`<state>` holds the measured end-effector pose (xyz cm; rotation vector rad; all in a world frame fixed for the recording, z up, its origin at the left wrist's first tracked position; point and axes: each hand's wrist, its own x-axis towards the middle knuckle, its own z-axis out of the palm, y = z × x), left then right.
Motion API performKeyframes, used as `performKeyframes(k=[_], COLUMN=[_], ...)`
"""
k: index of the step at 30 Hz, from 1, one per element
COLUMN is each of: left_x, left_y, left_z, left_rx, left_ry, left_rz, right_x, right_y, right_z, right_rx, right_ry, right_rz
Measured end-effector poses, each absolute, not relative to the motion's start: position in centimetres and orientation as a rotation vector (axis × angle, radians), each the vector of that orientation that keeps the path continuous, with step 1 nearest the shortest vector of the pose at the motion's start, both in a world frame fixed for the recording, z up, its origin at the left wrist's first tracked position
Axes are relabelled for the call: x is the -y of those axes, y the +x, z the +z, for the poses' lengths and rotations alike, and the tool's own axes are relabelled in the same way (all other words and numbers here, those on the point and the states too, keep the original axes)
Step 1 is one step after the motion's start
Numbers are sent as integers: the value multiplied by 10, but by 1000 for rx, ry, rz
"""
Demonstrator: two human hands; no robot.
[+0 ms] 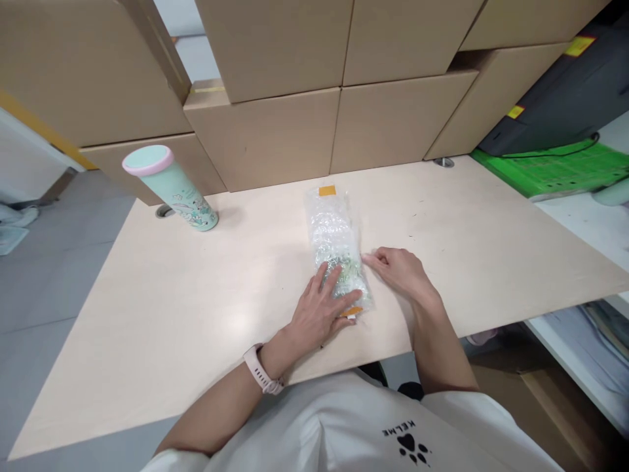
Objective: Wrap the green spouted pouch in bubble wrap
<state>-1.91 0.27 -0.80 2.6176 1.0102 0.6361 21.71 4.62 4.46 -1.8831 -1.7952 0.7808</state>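
Observation:
A flat package in clear bubble wrap [334, 229] lies lengthwise on the pale wooden table [246, 262]. Orange patches show at its far and near ends, and a green print shows through the wrap. My left hand [322, 305] rests on the near half, fingers spread across it. At the package's right edge, my right hand [398, 269] has its fingers curled, with thumb and index finger pinched together against the plastic. Whether the fingertips grip the edge of the wrap is too small to tell.
A mint-green tumbler [179, 190] with a pink rim stands at the left rear. Stacked cardboard boxes [280, 137] line the back edge. To the right are a green plastic crate [565, 170] and a dark grey case [555, 92]. A lower shelf [574, 354] sits below the table's right side.

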Motion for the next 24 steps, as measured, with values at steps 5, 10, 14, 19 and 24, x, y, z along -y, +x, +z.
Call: performKeyframes(k=[5,10,14,19,24], left_x=[-4,-7,-21,-41,-43], left_y=[-21,-27,-43,-58,-64], left_z=[-8,12,27,27,33], left_rx=[-945,-748,-907,-1413,-1366], left_ry=[2530,2434,2333,2358,2427], left_rz=[774,942,1195,1304,1288], right_x=[-41,-40,-40,-32,-28], right_y=[198,188,198,193,182], right_z=[46,47,54,61,51], right_rx=[1802,1199,989,1086,1179], right_ry=[-1594,-1270,-1229,-1077,-901], right_rz=[1131,1581,1642,1944,2098])
